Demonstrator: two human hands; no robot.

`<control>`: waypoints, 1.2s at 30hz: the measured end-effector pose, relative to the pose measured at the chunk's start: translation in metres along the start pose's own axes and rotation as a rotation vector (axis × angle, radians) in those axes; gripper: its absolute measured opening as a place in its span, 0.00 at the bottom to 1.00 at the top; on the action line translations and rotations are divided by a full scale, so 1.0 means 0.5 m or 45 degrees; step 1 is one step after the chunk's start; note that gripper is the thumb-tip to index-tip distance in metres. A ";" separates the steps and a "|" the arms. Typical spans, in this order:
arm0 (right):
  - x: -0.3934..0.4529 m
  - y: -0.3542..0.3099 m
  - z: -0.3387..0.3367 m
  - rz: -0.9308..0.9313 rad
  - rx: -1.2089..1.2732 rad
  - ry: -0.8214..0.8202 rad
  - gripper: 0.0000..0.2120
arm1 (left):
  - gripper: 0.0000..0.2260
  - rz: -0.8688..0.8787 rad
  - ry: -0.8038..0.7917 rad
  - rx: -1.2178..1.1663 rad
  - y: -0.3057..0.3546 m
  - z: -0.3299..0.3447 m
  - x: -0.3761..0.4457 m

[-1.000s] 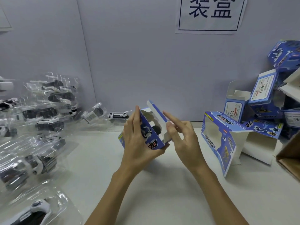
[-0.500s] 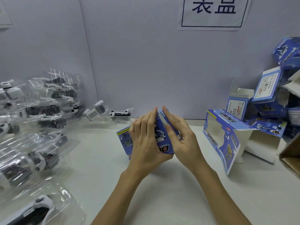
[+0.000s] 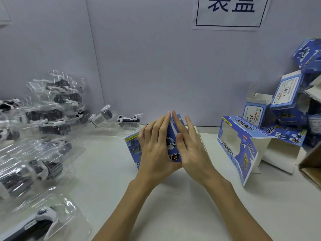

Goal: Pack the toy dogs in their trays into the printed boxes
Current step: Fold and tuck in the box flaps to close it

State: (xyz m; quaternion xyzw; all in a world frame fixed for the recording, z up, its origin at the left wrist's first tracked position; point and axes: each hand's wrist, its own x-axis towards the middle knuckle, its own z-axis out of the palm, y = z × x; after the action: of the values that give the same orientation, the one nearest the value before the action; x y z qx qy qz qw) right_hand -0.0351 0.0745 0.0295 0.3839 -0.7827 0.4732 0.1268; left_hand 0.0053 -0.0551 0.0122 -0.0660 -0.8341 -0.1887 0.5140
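Both hands meet at one blue printed box point(image 3: 132, 146) in the middle of the white table point(image 3: 173, 206). Pressed flat against the box's near face, the left hand point(image 3: 156, 150) has its fingers straight and close together, pointing up and away. From the other side the right hand point(image 3: 191, 150) lies against the box's end, fingers likewise straight, its thumb on the printed front; the fingertips of the two hands almost touch above the box. Between the hands a strip of the box shows a white toy dog point(image 3: 171, 144) behind the window and red lettering below it. To the left of this box, along the table's edge, lies a heap of clear trays point(image 3: 34, 153) with black and white toy dogs in them. To its right stands an open empty box point(image 3: 238, 148) marked DOG, and beyond that a pile of more blue boxes point(image 3: 286, 101) leans against the grey wall point(image 3: 156, 58). Above the box a paper sign point(image 3: 229, 13) hangs on that wall.
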 end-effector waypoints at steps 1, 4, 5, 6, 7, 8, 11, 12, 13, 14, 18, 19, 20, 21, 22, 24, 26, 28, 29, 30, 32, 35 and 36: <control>0.000 -0.001 0.002 -0.008 0.056 0.000 0.21 | 0.47 -0.002 0.001 -0.002 -0.001 0.001 0.000; 0.000 -0.002 -0.002 0.009 0.495 0.007 0.23 | 0.50 -0.010 0.006 0.024 -0.004 0.007 -0.001; 0.001 -0.002 -0.007 0.020 0.601 0.030 0.23 | 0.50 -0.006 0.006 0.031 -0.005 0.008 -0.001; 0.001 -0.002 -0.012 0.029 0.662 0.057 0.22 | 0.51 0.003 0.009 0.030 -0.006 0.008 -0.001; 0.001 -0.002 -0.014 0.035 0.681 0.082 0.21 | 0.51 0.012 0.015 0.021 -0.006 0.009 0.000; 0.001 -0.001 -0.013 0.035 0.678 0.105 0.21 | 0.51 0.016 0.020 0.009 -0.005 0.008 0.001; -0.004 0.001 0.008 -0.006 0.583 0.153 0.21 | 0.50 -0.005 0.039 -0.028 -0.002 0.005 0.001; -0.005 0.002 0.016 -0.018 0.532 0.135 0.21 | 0.48 -0.015 0.044 -0.044 -0.003 0.002 0.002; -0.004 0.004 0.021 -0.032 0.454 0.108 0.22 | 0.47 -0.020 0.049 -0.057 -0.004 0.000 0.003; -0.003 0.005 0.021 -0.047 0.353 0.082 0.22 | 0.47 -0.020 0.055 -0.066 -0.006 -0.002 0.003; -0.001 0.010 0.019 -0.057 0.162 0.008 0.24 | 0.44 0.025 0.005 -0.069 -0.014 -0.009 0.008; -0.004 0.011 0.018 -0.057 0.200 -0.003 0.25 | 0.44 0.039 -0.011 -0.064 -0.016 -0.010 0.010; -0.006 0.012 0.016 -0.052 0.289 -0.008 0.26 | 0.44 0.053 -0.026 -0.057 -0.018 -0.011 0.012; -0.008 0.012 0.010 -0.038 0.431 -0.006 0.26 | 0.44 0.063 -0.038 -0.058 -0.022 -0.013 0.014; -0.008 0.011 0.002 -0.018 0.581 0.001 0.26 | 0.44 0.064 -0.043 -0.079 -0.026 -0.016 0.017; -0.004 0.011 -0.016 0.016 0.729 0.007 0.23 | 0.43 0.049 -0.034 -0.177 -0.037 -0.023 0.023; -0.001 0.013 -0.027 0.027 0.683 -0.002 0.23 | 0.40 0.041 -0.016 -0.267 -0.043 -0.028 0.026; 0.001 0.016 -0.027 0.039 0.645 0.002 0.24 | 0.36 0.036 -0.011 -0.289 -0.042 -0.029 0.027; 0.000 0.017 -0.025 0.039 0.633 0.012 0.24 | 0.35 0.031 -0.014 -0.279 -0.039 -0.028 0.026; -0.001 0.018 -0.022 0.030 0.617 0.024 0.23 | 0.33 0.027 -0.016 -0.265 -0.037 -0.027 0.026; -0.003 0.020 -0.017 0.006 0.597 0.043 0.23 | 0.32 0.028 -0.018 -0.245 -0.034 -0.027 0.025; -0.003 0.020 -0.014 -0.016 0.569 0.049 0.22 | 0.32 0.026 -0.012 -0.248 -0.035 -0.027 0.027; -0.003 0.020 -0.014 -0.022 0.558 0.046 0.22 | 0.33 0.025 -0.016 -0.243 -0.035 -0.027 0.028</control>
State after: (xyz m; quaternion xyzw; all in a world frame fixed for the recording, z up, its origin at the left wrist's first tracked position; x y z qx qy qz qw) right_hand -0.0424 0.0835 0.0260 0.4005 -0.6554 0.6377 0.0584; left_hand 0.0047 -0.0775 0.0257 -0.1240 -0.8150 -0.2619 0.5018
